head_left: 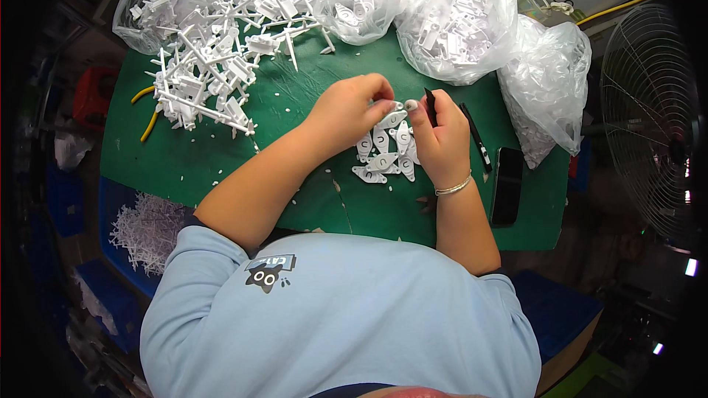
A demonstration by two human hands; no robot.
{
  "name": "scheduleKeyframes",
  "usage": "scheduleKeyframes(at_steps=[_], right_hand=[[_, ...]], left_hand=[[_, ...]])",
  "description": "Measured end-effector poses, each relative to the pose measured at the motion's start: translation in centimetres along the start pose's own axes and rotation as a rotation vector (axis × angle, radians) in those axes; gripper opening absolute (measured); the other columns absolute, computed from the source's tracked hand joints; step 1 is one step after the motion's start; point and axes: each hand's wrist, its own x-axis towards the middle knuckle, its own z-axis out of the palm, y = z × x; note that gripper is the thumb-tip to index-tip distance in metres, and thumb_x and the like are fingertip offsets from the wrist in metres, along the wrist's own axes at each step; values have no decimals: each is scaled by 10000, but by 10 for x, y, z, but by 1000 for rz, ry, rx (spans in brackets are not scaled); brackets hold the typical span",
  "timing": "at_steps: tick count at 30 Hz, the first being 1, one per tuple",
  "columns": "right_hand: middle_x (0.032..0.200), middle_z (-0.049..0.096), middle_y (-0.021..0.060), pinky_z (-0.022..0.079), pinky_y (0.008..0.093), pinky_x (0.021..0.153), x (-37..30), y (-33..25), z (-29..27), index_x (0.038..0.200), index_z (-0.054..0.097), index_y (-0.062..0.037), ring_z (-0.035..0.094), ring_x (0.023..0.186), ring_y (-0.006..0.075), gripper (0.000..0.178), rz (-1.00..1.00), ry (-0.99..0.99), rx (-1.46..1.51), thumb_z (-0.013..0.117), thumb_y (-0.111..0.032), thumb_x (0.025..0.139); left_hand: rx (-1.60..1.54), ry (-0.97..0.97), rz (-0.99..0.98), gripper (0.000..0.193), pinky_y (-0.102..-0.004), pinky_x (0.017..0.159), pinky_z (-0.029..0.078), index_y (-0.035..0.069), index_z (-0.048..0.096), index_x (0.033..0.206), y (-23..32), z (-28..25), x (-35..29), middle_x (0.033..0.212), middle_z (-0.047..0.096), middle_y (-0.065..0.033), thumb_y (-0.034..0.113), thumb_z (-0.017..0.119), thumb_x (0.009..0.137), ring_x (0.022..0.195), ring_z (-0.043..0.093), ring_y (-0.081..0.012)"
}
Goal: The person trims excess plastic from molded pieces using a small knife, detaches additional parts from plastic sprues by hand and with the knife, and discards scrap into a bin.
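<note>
My left hand [352,109] has its thumb and fingertips pinched on a small white plastic piece [399,106]. Close beside it, my right hand [447,141] is closed around a slim black tool [430,101] with a pointed upper end; its exact kind is not clear. The right thumb reaches towards the white piece, close to the left fingertips. Just below both hands lies a loose heap of flat white plastic parts [382,162], pointed at both ends, each with a dark curved mark. A black pen-like tool [476,137] lies right of my right hand.
White moulded parts on sprues [199,77] pile up at the table's [295,203] far left, beside yellow-handled pliers [150,124]. Clear bags [461,29] of white parts line the back. A phone [507,188] lies right; a fan [649,118] stands beyond. A blue bin [110,206] holds white scraps.
</note>
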Motion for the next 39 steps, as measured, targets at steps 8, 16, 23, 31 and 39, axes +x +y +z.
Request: scheduleKeyframes(at_steps=[8,16,23,31,39], right_hand=[[634,493,105,384,342,507,-4,-2,2,776,501,-17,461,542,242,295,-110,-115,105,657,-251,863],[616,468,117,372,359,499,-5,-3,1,738,488,-15,445,534,276,314,-141,-159,119,639,-250,881],[617,471,123,371,367,497,-5,-4,-1,736,498,-19,457,533,286,319,-125,-218,94,639,-267,878],[611,470,118,373,362,496,-5,-9,-2,738,510,-19,453,530,282,313,-131,-233,121,649,-266,869],[624,493,122,381,361,500,-5,-7,-2,746,530,-17,477,539,285,296,-166,-208,74,649,-259,867]], left_hand=[[-773,-121,-95,130,-184,531,331,25,578,943,10,-15,-4,766,532,28,130,633,890,623,425,-20],[-822,-199,-83,109,-177,520,315,23,568,936,9,-17,-5,758,523,29,113,619,900,611,401,-16],[-748,-208,-24,86,-179,556,339,25,571,930,11,-22,-7,782,537,29,93,616,902,657,422,-14],[-713,-248,17,62,-183,574,343,25,572,905,15,-30,-8,778,541,30,68,615,893,667,421,-15],[-692,-258,20,73,-187,575,350,26,567,891,16,-32,-7,778,539,29,77,619,886,667,426,-21]])
